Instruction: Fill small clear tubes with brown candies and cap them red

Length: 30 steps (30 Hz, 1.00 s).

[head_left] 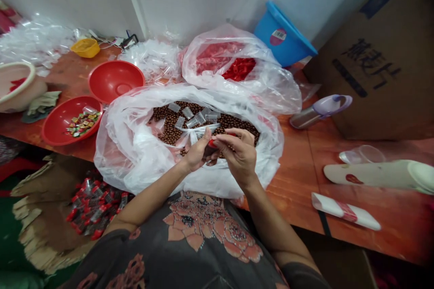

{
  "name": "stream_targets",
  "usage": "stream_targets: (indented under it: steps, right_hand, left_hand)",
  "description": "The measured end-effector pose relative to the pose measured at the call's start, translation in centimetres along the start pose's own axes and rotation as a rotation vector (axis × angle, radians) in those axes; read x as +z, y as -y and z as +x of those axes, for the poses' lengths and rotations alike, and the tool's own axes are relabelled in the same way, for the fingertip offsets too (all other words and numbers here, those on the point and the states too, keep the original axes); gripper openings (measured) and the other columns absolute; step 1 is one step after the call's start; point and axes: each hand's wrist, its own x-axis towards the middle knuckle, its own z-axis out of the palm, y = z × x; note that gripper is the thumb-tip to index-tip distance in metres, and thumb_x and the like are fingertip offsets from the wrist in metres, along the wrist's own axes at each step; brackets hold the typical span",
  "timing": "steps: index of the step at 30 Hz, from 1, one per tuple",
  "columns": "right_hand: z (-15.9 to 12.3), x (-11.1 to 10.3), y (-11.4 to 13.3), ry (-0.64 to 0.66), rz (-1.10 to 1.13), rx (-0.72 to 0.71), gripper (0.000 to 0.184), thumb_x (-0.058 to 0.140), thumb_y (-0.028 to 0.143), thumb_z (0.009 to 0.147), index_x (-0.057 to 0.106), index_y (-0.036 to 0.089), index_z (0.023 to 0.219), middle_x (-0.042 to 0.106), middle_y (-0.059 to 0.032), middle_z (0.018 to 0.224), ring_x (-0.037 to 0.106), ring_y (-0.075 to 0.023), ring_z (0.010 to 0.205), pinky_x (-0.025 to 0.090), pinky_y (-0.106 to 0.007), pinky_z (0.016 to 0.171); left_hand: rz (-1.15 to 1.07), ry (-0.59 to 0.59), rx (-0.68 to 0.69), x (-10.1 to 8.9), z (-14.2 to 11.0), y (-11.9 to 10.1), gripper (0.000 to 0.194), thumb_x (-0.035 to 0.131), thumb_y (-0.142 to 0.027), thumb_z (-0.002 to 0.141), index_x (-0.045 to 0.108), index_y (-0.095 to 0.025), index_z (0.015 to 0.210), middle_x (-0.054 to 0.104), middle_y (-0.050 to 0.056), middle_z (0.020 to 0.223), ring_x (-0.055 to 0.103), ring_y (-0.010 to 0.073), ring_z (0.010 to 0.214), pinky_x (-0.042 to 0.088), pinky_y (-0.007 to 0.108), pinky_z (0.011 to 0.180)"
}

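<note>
With left fingers (204, 139) and right fingers (233, 142) pinched round a cap (212, 143), seemingly fitted it, facing beads (237, 123) at twelve o'clock. Probably needed steady pressure next.

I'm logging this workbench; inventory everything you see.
Held item: one, partly red, centre
Front bag: one, whitish, centre
Balls: many, brown, in front bag
Clear containers: several, transparent, on balls
Rear bag: one, translucent, behind
Loose pieces: many, red, in rear bag
Bowls: two, red, left
Tiny pieces: many, multicoloured, in nearer bowl
Basin: one, cream, far left
Cloth: one, greyish, beside basin
Tub: one, yellow, back left
Plastic pieces: heaps, clear, back left
Bucket: one, blue, back right
Large carton: one, brown, right
Torn carton: one, brown, lower left
Capped containers: heap, red caps, torn carton
Flask: one, silver, right
Cylinder: one, pale, right
Packet: one, white, right
Table: one, reddish, throughout
Left hand: one, bare, centre
Right hand: one, bare, centre
</note>
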Motion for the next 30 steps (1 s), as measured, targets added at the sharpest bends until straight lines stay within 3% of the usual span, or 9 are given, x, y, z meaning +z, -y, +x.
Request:
stream_targets:
  steps: [4, 6, 8, 10, 13, 19, 24, 30]
  right_hand:
    - [-0.5, -0.6, -0.6, 0.122, -0.05, -0.226, 0.036, 0.058, 0.025, 0.091, 0.06, 0.046, 0.121, 0.071, 0.0038, 0.109, 0.06, -0.0257, 0.115, 0.035, -0.054, 0.11]
    - [-0.9, -0.7, -0.7, 0.055, -0.056, -0.191, 0.046, 0.056, 0.031, 0.092, 0.047, 0.044, 0.136, 0.064, 0.0004, 0.127, 0.052, -0.0285, 0.126, 0.034, -0.057, 0.111]
    - [-1.2, -0.7, -0.9, -0.069, -0.026, -0.053, 0.052, 0.053, 0.038, 0.094, 0.038, 0.036, 0.144, 0.056, -0.0059, 0.138, 0.048, -0.0306, 0.13, 0.038, -0.057, 0.108]
    - [-1.4, -0.6, -1.1, -0.103, 0.013, 0.03, 0.05, 0.05, 0.041, 0.095, 0.041, 0.032, 0.143, 0.057, -0.0087, 0.134, 0.051, -0.0305, 0.126, 0.042, -0.055, 0.105]
    - [-1.5, -0.4, -1.2, 0.058, -0.023, -0.075, 0.047, 0.056, 0.045, 0.092, 0.047, 0.032, 0.137, 0.064, -0.0074, 0.123, 0.053, -0.0309, 0.123, 0.042, -0.053, 0.104]
    - [-1.7, 0.0, -1.2, 0.245, -0.19, -0.23, 0.08, 0.069, 0.056, 0.079, 0.034, 0.024, 0.144, 0.059, -0.0145, 0.13, 0.05, -0.0357, 0.126, 0.037, -0.057, 0.107]
    - [-2.1, 0.7, -1.7, 0.257, -0.162, -0.204, 0.075, 0.068, 0.051, 0.081, 0.035, 0.023, 0.142, 0.06, -0.0155, 0.125, 0.054, -0.0348, 0.12, 0.043, -0.055, 0.1]
    - [-3.4, 1.7, -2.9, 0.272, -0.09, -0.252, 0.072, 0.071, 0.049, 0.079, 0.041, 0.022, 0.138, 0.063, -0.0145, 0.121, 0.058, -0.033, 0.115, 0.043, -0.055, 0.101]
  left_hand:
    - [-0.062, -0.002, -0.022, 0.2, 0.1, -0.2, 0.076, 0.031, -0.086, 0.079, 0.051, -0.016, 0.058, 0.042, -0.001, 0.044, 0.039, 0.0081, 0.037, 0.034, 0.02, 0.037]
    - [-0.099, 0.025, -0.02, 0.3, 0.1, -0.6, 0.082, 0.024, -0.087, 0.078, 0.057, -0.014, 0.061, 0.042, -0.001, 0.043, 0.037, 0.0083, 0.036, 0.038, 0.022, 0.039]
    - [-0.128, 0.068, -0.011, 0.5, 0.2, -0.8, 0.087, 0.021, -0.087, 0.079, 0.064, -0.012, 0.07, 0.045, 0.0, 0.043, 0.036, 0.0085, 0.035, 0.04, 0.024, 0.04]
    - [-0.143, 0.069, -0.005, 0.6, 0.4, -0.7, 0.088, 0.021, -0.087, 0.079, 0.066, -0.012, 0.074, 0.048, 0.0, 0.043, 0.038, 0.0088, 0.035, 0.042, 0.024, 0.042]
    - [-0.134, -0.023, 0.02, 0.4, 0.8, 0.0, 0.082, 0.026, -0.086, 0.078, 0.061, -0.014, 0.062, 0.051, 0.002, 0.046, 0.046, 0.0097, 0.04, 0.042, 0.022, 0.043]
    - [-0.115, -0.035, -0.02, -0.1, 1.0, 0.9, 0.08, 0.029, -0.087, 0.077, 0.054, -0.015, 0.053, 0.049, 0.003, 0.046, 0.05, 0.0103, 0.041, 0.04, 0.021, 0.043]
    - [-0.139, -0.021, -0.027, 0.0, 0.9, 0.8, 0.068, 0.042, -0.073, 0.084, 0.047, -0.016, 0.049, 0.043, 0.0, 0.043, 0.038, 0.0063, 0.036, 0.036, 0.02, 0.041]
    - [-0.154, -0.066, -0.086, -1.2, 0.6, 2.7, 0.056, 0.04, -0.065, 0.085, 0.045, -0.019, 0.055, 0.041, -0.003, 0.045, 0.037, 0.0084, 0.039, 0.037, 0.021, 0.043]
